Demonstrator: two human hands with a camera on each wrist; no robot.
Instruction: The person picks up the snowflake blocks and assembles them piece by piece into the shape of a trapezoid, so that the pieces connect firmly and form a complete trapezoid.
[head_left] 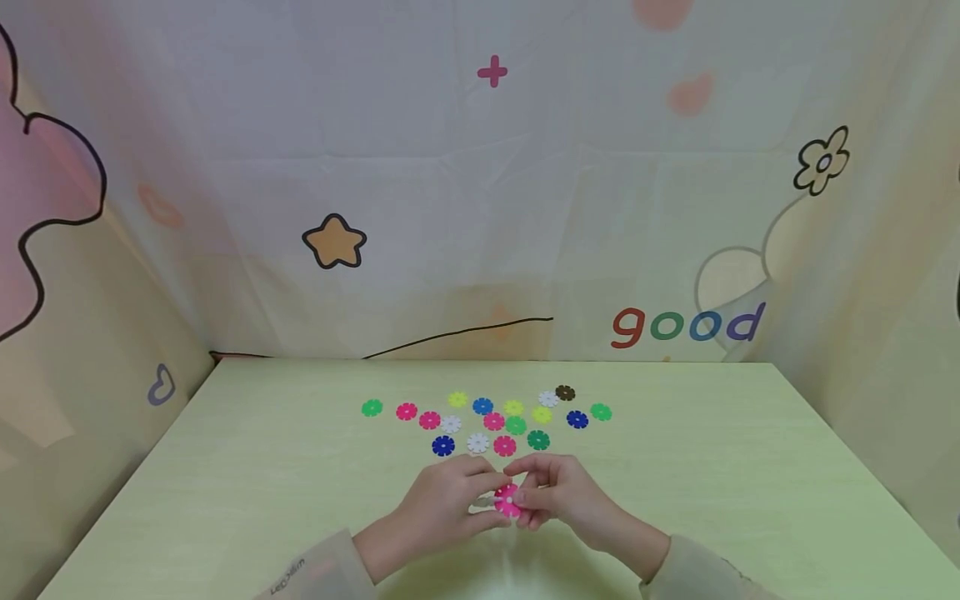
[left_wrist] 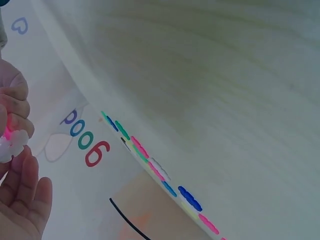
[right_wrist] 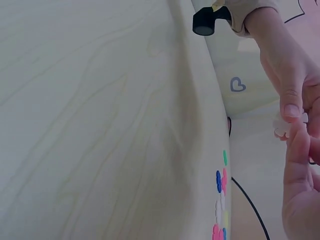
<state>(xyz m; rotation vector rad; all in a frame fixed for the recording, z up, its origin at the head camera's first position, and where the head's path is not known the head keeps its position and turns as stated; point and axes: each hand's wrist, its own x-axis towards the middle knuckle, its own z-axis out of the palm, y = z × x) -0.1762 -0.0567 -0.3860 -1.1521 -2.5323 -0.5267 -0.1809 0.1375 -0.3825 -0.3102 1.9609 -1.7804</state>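
Note:
Near the table's front, both hands meet at two small notched plastic discs. A pink notched disc [head_left: 508,501] faces up, pinched between the thumb and fingers of my right hand [head_left: 562,496]. Edge-on beside it is a white notched disc [head_left: 483,502], between the thumb and fingers of my left hand [head_left: 453,496]. The two discs touch; whether their slots interlock is hidden by the fingers. In the left wrist view the white disc [left_wrist: 17,142] shows in front of the pink one. In the right wrist view the left thumb [right_wrist: 291,106] presses on the white disc [right_wrist: 282,125].
Beyond the hands, several loose notched discs lie spread on the pale wooden table [head_left: 225,483], among them a dark blue disc [head_left: 443,446], a green disc [head_left: 372,407] and a brown disc [head_left: 565,392]. A printed curtain [head_left: 420,208] hangs behind the table's back edge.

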